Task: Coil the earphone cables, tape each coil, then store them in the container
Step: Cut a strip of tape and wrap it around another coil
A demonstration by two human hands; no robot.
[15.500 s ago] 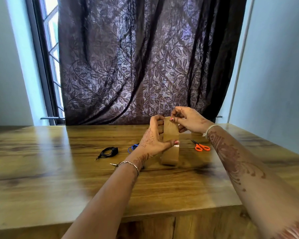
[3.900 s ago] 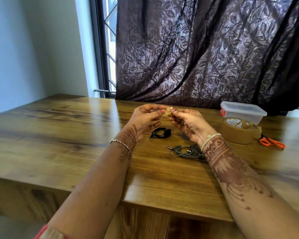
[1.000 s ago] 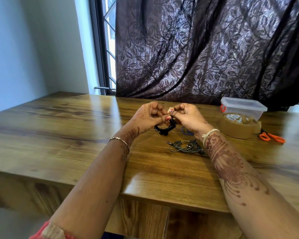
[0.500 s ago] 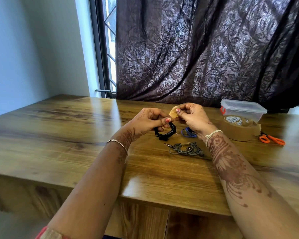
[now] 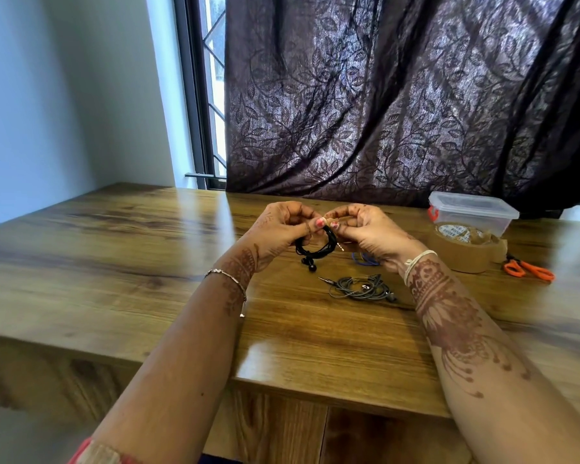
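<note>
Both hands hold a black earphone coil (image 5: 316,249) a little above the wooden table (image 5: 131,262). My left hand (image 5: 278,234) grips the coil's left side, and my right hand (image 5: 370,234) pinches its top right, where a small piece of brown tape sits between the thumbs. An earbud hangs below the coil. A grey earphone coil (image 5: 359,289) lies on the table below my right hand. A blue earphone cable (image 5: 365,259) peeks out from under my right hand. The clear lidded container (image 5: 471,212) rests on the brown tape roll (image 5: 466,254) at the right.
Orange-handled scissors (image 5: 528,270) lie right of the tape roll. A dark leaf-patterned curtain (image 5: 399,95) hangs behind the table, with a window at its left. The table's front edge runs across just under my forearms.
Since half a second ago, my hands have closed together on the black coil, and the tape piece that my right hand held up is now pressed onto the coil's top.
</note>
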